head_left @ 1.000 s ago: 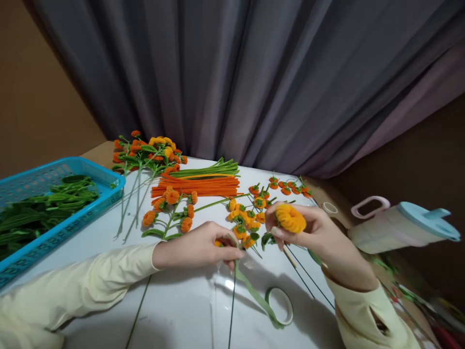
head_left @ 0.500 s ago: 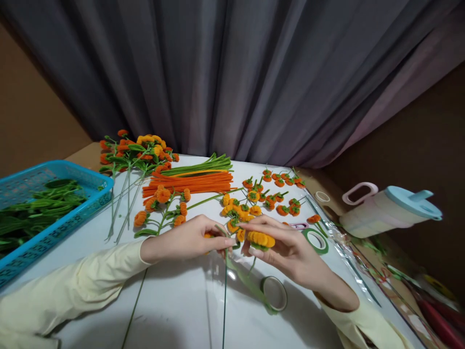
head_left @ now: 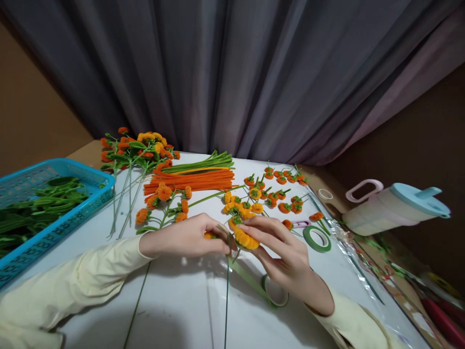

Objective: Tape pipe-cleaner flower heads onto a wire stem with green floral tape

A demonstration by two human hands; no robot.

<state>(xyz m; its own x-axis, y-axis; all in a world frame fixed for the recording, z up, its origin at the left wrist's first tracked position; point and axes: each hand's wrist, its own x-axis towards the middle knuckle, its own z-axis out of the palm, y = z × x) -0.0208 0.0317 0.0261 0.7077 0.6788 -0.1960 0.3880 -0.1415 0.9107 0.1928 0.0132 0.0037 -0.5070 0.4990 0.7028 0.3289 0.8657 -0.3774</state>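
My left hand (head_left: 194,236) is closed, thumb and fingers pinched on a thin dark green wire stem (head_left: 226,310) that hangs down over the white table. A bit of a yellow-orange flower shows behind its fingers. My right hand (head_left: 290,254) holds a yellow pipe-cleaner flower (head_left: 246,238) between thumb and fingers, its short stem close beside the wire. From the left fingertips a pale green tape strip (head_left: 249,278) runs down to a tape roll (head_left: 275,291), which lies partly behind my right hand. Several yellow flowers (head_left: 240,208) lie just beyond the hands.
A blue basket (head_left: 103,189) with green leaves stands at left. Orange pipe cleaners (head_left: 191,180), green pipe cleaners (head_left: 203,164) and finished flower stems (head_left: 127,150) lie at the back. At right are orange flowers (head_left: 285,207), a green tape roll (head_left: 317,239) and a tumbler (head_left: 392,211).
My right hand has moved left, bringing the yellow flower up against the wire stem at my left fingertips. The left hand keeps its pinch in nearly the same place.
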